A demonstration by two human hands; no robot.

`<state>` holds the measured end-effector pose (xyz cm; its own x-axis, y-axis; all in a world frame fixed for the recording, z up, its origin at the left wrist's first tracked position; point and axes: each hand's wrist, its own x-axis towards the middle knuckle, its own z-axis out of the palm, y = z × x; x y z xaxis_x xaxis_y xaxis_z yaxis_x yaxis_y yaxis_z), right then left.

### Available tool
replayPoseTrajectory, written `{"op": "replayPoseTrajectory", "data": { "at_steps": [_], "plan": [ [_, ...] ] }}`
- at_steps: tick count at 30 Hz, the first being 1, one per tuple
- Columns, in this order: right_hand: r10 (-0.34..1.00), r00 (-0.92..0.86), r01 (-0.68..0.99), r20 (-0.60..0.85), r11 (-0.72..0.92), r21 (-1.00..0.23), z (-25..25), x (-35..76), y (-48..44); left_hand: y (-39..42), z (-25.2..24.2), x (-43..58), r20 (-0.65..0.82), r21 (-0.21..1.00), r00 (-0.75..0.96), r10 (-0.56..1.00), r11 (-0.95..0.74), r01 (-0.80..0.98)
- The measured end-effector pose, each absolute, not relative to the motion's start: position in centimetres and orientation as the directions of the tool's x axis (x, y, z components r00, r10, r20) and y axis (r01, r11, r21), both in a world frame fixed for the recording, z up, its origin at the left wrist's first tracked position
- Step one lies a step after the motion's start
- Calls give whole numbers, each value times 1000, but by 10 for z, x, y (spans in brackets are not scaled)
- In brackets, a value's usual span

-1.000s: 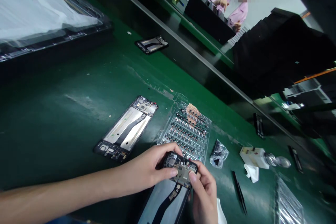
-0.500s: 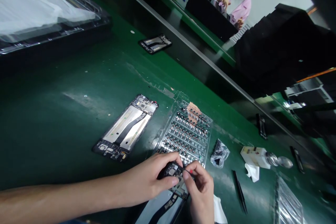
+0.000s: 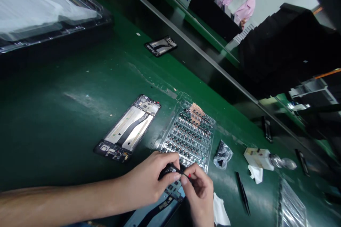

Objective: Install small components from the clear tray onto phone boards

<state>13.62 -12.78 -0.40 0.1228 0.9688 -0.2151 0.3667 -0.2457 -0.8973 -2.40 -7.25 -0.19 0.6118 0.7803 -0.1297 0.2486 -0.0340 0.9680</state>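
Phone board (image 3: 170, 171) is being pinched up over an opened phone housing (image 3: 157, 210), gripped by left hand (image 3: 144, 181) and right hand (image 3: 199, 198), fingers clamped together on it. Just beyond, a clear tray (image 3: 210, 127) is seen packed with rows of small black parts; a second housing (image 3: 128, 129) is laid beside it, tweezers (image 3: 243, 193) off to the right.
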Motion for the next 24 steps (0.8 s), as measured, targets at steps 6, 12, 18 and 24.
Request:
{"op": "replayPoseTrajectory", "data": {
  "at_steps": [6,12,18,24],
  "plan": [
    [951,178,162,-252,-281,-946,1,135,-126,-66,0,-28,-177,984,684,707,148,102],
    [911,343,-27,-229,-234,-972,-4,147,-123,-82,-4,-26,88,904,605,791,-318,284],
    [910,356,-118,-212,-181,-976,1,146,-124,-80,0,-32,224,802,718,659,-543,249],
    [896,443,93,-31,-81,-992,5,137,-132,-60,3,-36,74,758,911,405,571,-315]
  ]
}}
